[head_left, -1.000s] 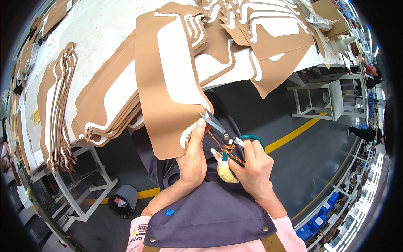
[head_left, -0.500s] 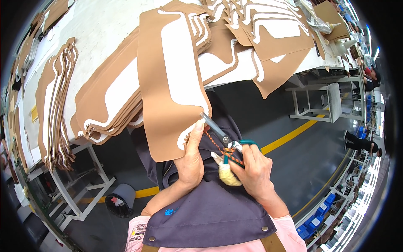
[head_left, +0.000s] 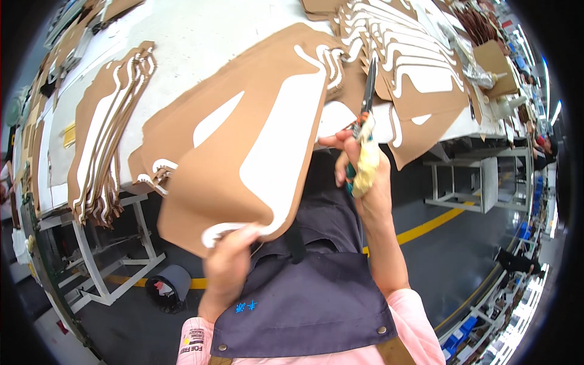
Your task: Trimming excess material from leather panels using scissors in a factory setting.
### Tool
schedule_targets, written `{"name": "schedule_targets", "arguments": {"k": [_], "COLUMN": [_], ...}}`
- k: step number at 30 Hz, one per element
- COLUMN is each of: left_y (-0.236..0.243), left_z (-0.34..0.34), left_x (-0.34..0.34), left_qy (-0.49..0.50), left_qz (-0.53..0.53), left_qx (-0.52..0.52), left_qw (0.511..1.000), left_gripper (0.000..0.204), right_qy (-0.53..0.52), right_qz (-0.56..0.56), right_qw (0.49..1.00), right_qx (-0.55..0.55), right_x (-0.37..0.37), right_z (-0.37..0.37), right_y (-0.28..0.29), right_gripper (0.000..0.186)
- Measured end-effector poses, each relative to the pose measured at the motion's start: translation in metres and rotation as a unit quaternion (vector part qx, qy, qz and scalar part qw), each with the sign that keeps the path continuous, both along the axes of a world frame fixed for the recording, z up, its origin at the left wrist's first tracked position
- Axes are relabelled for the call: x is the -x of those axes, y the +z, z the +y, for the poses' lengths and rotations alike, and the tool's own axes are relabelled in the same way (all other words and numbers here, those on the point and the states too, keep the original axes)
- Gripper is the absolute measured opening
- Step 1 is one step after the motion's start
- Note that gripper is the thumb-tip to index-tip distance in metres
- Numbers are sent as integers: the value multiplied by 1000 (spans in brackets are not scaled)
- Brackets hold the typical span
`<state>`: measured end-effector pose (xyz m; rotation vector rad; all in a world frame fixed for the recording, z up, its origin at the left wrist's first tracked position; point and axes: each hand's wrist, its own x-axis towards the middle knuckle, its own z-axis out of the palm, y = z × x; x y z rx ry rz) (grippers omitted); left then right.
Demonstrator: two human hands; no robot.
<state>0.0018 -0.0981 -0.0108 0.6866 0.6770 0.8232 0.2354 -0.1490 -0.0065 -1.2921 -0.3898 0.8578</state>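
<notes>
Hard to see much of the left hand (head_left: 228, 267), since the brown cut sheet (head_left: 243, 152) it's holding covers the fingertips; what shows is the fingers pinched shut on the sheet's lower edge, right by a curly white strip. The sheet is brown with a long white cut-out shape running through it, tilted up off the white tabletop (head_left: 201, 42) and sticking out over the person's dark apron (head_left: 304, 298). The right hand (head_left: 365, 176) is closed round the handles of a pair of scissors (head_left: 367, 97), blades together pointing up and away, clear of the sheet. There's a yellowish wad of something wrapped at the handles, can't tell what it is.

More stacks of the same brown pieces (head_left: 109, 134) lie on the tabletop left and far right, the edges bent by the lens. Down on the floor by the table leg sits a round grey bin (head_left: 167, 286) with something reddish in it, too small to make out.
</notes>
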Motion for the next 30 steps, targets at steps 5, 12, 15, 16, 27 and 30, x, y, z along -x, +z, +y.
{"name": "schedule_targets", "arguments": {"k": [5, 12, 15, 16, 27, 30], "left_y": [12, -24, -6, 0, -15, -21], "left_z": [99, 87, 74, 73, 84, 80], "left_x": [59, 44, 5, -9, -144, -155], "left_qy": [224, 177, 139, 146, 53, 65], "left_qz": [48, 92, 40, 13, -105, -94], "left_qx": [-63, -13, -29, -19, 164, 162], "left_qw": [971, 980, 989, 989, 979, 980], "left_gripper": [33, 52, 49, 47, 35, 29], "right_qy": [27, 26, 42, 49, 83, 80], "right_qz": [-15, -83, -94, -104, -555, -620], "right_qw": [999, 994, 990, 987, 807, 759], "right_qx": [-42, 65, 91, 108, 181, 183], "right_x": [4, -1, -13, -17, -35, -50], "right_z": [50, 41, 35, 33, -2, -7], "right_y": [0, -21, -20, -19, -14, -11], "right_gripper": [25, 24, 26, 27, 38, 42]}}
